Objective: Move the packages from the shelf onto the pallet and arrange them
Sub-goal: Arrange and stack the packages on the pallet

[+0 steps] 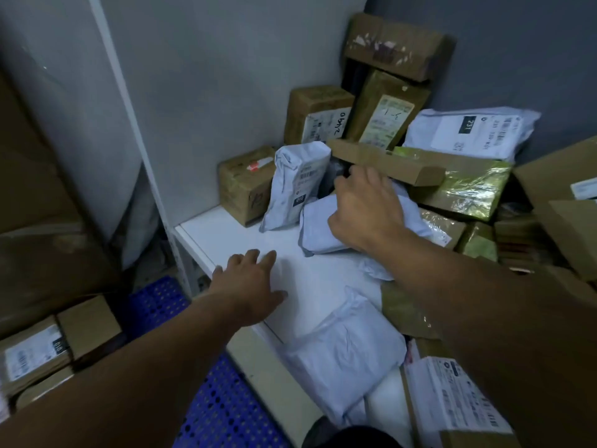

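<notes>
A white shelf (226, 234) carries many packages. My right hand (365, 208) lies on top of a pale grey poly mailer (319, 227) in the middle of the shelf, fingers curled over its far edge. My left hand (248, 282) is spread flat just above the bare shelf board near its front left edge, holding nothing. An upright grey mailer (297, 182) leans beside a small brown box (245, 185). Another grey mailer (345, 354) hangs over the shelf's front edge. The blue perforated pallet (223, 412) lies on the floor below.
Cardboard boxes (316, 114) and a white mailer (468, 130) are piled at the back right of the shelf. A long thin carton (387, 161) lies across the pile above my right hand. Brown boxes (35, 354) sit on the pallet at lower left. A white shelf post (142, 156) stands left.
</notes>
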